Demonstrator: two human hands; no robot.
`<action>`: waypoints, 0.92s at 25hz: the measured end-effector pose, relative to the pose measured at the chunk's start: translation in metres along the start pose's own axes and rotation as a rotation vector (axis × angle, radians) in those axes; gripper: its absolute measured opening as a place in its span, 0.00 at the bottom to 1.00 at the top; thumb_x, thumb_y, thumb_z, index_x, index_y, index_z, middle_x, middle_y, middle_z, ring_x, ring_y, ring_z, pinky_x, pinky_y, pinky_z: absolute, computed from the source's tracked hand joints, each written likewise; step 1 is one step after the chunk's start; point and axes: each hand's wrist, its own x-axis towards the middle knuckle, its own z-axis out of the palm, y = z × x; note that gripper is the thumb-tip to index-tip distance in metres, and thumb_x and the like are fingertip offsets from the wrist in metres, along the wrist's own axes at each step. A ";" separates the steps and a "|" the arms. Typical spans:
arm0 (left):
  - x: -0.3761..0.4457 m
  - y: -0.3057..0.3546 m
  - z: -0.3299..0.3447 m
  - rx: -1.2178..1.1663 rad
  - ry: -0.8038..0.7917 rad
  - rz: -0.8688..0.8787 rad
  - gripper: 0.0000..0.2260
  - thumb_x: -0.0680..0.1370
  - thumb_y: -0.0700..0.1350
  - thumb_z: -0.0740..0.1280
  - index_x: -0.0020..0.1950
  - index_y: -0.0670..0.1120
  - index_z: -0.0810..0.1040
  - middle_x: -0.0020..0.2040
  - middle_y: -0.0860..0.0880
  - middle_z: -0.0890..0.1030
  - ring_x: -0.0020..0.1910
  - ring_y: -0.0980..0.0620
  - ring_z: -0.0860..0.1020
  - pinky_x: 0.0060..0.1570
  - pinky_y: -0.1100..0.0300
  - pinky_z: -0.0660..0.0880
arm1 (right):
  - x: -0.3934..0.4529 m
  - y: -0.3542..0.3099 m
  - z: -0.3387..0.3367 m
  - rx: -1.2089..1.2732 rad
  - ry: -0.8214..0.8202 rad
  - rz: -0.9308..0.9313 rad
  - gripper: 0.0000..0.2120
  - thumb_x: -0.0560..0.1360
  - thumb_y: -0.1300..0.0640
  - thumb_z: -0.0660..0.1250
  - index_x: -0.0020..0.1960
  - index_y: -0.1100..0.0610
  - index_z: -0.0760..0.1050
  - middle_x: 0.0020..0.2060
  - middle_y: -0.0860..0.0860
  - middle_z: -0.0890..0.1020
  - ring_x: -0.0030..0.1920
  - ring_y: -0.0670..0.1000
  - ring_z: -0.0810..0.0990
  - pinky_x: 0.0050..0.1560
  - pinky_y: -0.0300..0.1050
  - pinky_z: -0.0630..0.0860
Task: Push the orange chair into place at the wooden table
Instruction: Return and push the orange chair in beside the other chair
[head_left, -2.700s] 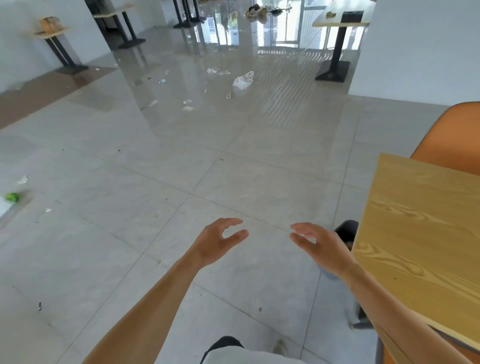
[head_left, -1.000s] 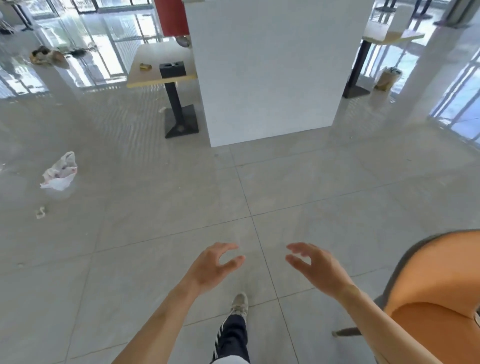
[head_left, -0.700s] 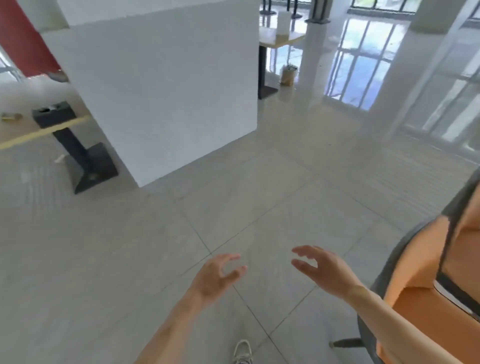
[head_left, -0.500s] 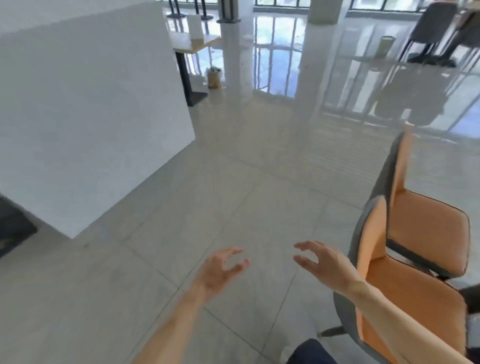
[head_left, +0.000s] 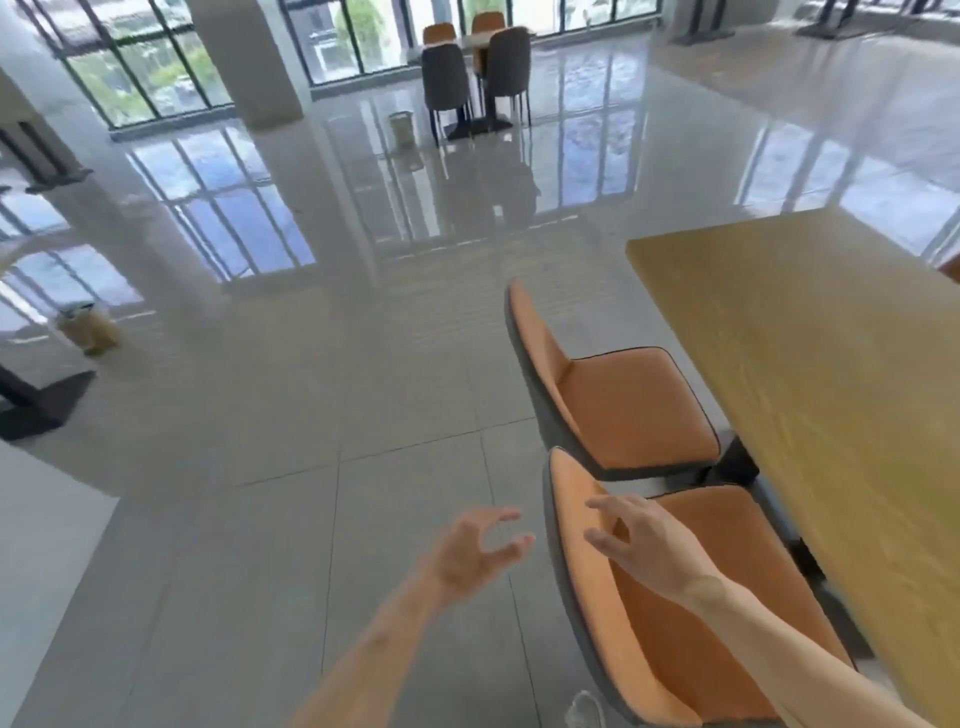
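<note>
Head view: both hands bare and apart at the near orange chair

Head view shows neither hand gripping anything. The left hand (head_left: 475, 556) floats over the floor tiles (head_left: 260, 545) at about 6 o'clock, fingers loosely curved and spread, thumb apart from them, holding nothing. The right hand (head_left: 641, 545) reaches forward just above the top edge of the near chair (head_left: 691, 644) backrest, fingers relaxed and parted; whether they touch the backrest cannot be told.

The near chair has an orange padded seat and inner backrest with a dark grey outer shell. It stands at 5 o'clock, seat facing the wooden table (head_left: 831, 415), its front edge near the table's long side. A second orange chair (head_left: 623, 410) of the same make stands just beyond it at 3 o'clock, also beside the table, with a black table leg (head_left: 735, 462) between the two seats.

The table has a pale wood-grain top and fills the right side from 2 to 4 o'clock.

At 12 o'clock, far off, dark-backed chairs (head_left: 472, 73) stand round another table by the windows (head_left: 156, 57).

Half a second ago no table showed, and both chairs sat at the right edge; now they lie nearer the centre with the table beside them. The hands keep the same spread pose.
</note>
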 end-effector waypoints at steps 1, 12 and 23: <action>0.023 0.006 -0.001 0.018 -0.052 0.013 0.23 0.75 0.60 0.69 0.66 0.50 0.76 0.64 0.55 0.76 0.66 0.58 0.71 0.63 0.69 0.61 | 0.005 0.006 -0.005 0.010 0.028 0.036 0.21 0.77 0.38 0.62 0.68 0.43 0.70 0.66 0.45 0.76 0.65 0.49 0.74 0.63 0.49 0.74; 0.216 0.038 0.027 0.481 -0.715 0.417 0.34 0.68 0.73 0.64 0.69 0.57 0.72 0.69 0.57 0.73 0.68 0.58 0.69 0.68 0.53 0.68 | -0.001 0.027 0.052 0.230 0.272 0.692 0.24 0.75 0.33 0.61 0.68 0.37 0.67 0.68 0.40 0.72 0.67 0.44 0.70 0.66 0.46 0.71; 0.255 0.027 0.015 0.849 -1.038 0.872 0.34 0.67 0.77 0.56 0.69 0.62 0.69 0.69 0.57 0.71 0.67 0.52 0.65 0.73 0.47 0.54 | -0.003 -0.078 0.153 0.274 0.625 1.208 0.27 0.73 0.31 0.58 0.67 0.42 0.71 0.63 0.41 0.74 0.64 0.46 0.70 0.64 0.44 0.65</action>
